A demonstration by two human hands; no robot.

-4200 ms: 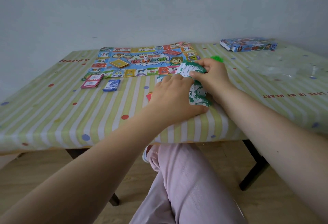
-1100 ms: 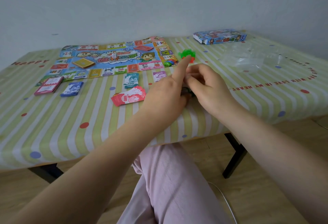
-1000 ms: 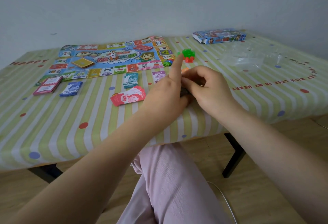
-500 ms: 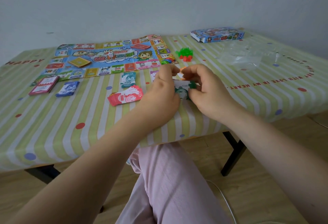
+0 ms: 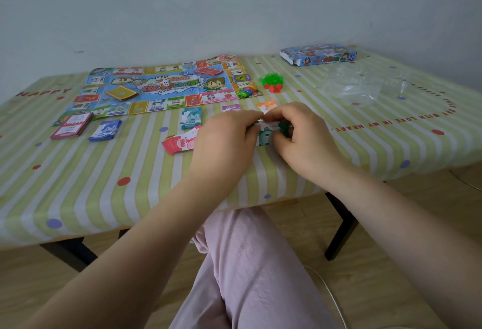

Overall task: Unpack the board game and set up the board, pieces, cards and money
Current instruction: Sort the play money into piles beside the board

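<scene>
One board point(image 5: 167, 86), one box point(image 5: 318, 55), one die point(image 5: 167, 83), five loose money stacks on counter point(image 5: 104, 172), left hand point(image 5: 224, 140) and right hand point(image 5: 302, 138) together gripping green notes point(image 5: 266, 137).

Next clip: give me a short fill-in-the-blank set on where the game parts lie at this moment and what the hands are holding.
1. Both the left hand and the right hand hold a stack of ____ play-money notes.
2. The white die rests on the ____.
3. The game box lies at the table's far ____ corner.
4. The red notes show the number ____.

Missing words: green; board; right; 5000
</scene>
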